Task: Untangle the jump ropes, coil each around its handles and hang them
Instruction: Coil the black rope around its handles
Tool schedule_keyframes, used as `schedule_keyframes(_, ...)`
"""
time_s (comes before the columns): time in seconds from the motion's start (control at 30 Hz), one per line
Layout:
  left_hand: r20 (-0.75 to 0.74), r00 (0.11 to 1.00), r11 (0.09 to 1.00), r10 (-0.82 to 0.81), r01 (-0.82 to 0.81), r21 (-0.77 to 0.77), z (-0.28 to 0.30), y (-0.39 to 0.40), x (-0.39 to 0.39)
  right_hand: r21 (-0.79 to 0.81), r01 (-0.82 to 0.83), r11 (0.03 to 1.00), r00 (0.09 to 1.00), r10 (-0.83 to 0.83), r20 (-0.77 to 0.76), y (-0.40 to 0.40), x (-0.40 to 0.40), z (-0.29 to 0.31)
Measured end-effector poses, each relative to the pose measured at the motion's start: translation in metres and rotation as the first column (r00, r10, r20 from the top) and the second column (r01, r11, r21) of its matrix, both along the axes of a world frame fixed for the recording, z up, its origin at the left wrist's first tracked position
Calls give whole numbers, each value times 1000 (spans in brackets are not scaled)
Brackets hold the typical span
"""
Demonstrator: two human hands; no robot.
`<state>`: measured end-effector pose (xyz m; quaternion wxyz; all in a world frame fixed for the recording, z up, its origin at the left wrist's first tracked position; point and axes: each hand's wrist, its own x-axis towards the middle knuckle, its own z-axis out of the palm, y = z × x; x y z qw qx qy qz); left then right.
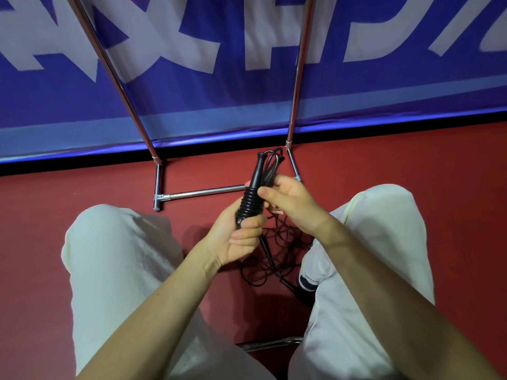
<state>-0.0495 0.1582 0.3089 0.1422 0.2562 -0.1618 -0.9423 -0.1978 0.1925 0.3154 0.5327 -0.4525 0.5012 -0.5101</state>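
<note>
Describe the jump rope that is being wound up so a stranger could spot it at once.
Start at the chrome metal rack standing on the red floor before the blue banner; the two hands meet just in front of it. The left hand grips a black ribbed-handled jump rope, with the right hand on its cord. Unlike the loose black tangle on the floor below, it is bundled and held upright.

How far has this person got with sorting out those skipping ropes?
Roughly midway on one rope. Black cord is already wound in neat turns round the handles, which the left hand grips while the right hand holds the cord loops. A tangled pile of rope lies on the red floor between the knees. Nothing visibly hangs on the metal rack yet.
</note>
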Motion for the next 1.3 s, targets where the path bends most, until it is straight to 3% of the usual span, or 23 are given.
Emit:
schedule_keyframes(0.07,56,997,996,-56,59,-63,0,1,-1,8,40,999,999,-40,-1,2,3,2)
schedule_keyframes(0.17,342,939,964,42,51,-260,-12,-2,-9,13,110,994,989,-108,-96,2,5,-5)
schedule_keyframes(0.27,565,776,764,279,177,-620,-19,-2,-13,16,168,986,944,-157,-289,-2,8,-15)
schedule_keyframes(0.33,579,715,624,392,255,-738,-21,1,-13,17,177,984,942,-164,-294,-3,9,-22)
schedule_keyframes(0.37,570,706,609,420,246,-754,-22,2,-12,18,164,986,947,-152,-284,-4,10,-24)
schedule_keyframes(0.43,555,715,699,425,130,-703,-23,2,-12,35,139,990,952,-123,-281,-3,12,-22)
schedule_keyframes(0.5,523,761,837,384,-47,-546,-19,-2,-10,34,103,994,955,-90,-284,-2,13,-23)
schedule_keyframes(0.57,458,819,908,347,-171,-383,-16,-8,-8,3,107,994,956,-102,-274,-3,14,-20)
schedule_keyframes(0.73,341,896,948,284,-209,-241,-9,-12,-5,-50,210,976,935,-215,-280,-4,15,-19)
schedule_keyframes(0.87,308,911,955,273,-219,-200,-8,-12,-7,4,196,981,955,-190,-227,-5,10,-16)
schedule_keyframes(1.0,221,957,973,185,-147,-179,-4,-9,-4,63,91,994,986,-81,-147,-7,-1,-12)
schedule_keyframes(1.1,81,996,994,-40,47,-94,2,-6,2,52,-48,997,999,48,7,-3,-5,-8)
schedule_keyframes(1.2,-45,973,970,-226,221,-98,5,-5,8,79,-125,989,982,113,150,4,2,-5)
schedule_keyframes(1.3,204,954,937,-220,265,-227,5,-6,3,79,-14,997,991,3,137,5,6,-8)
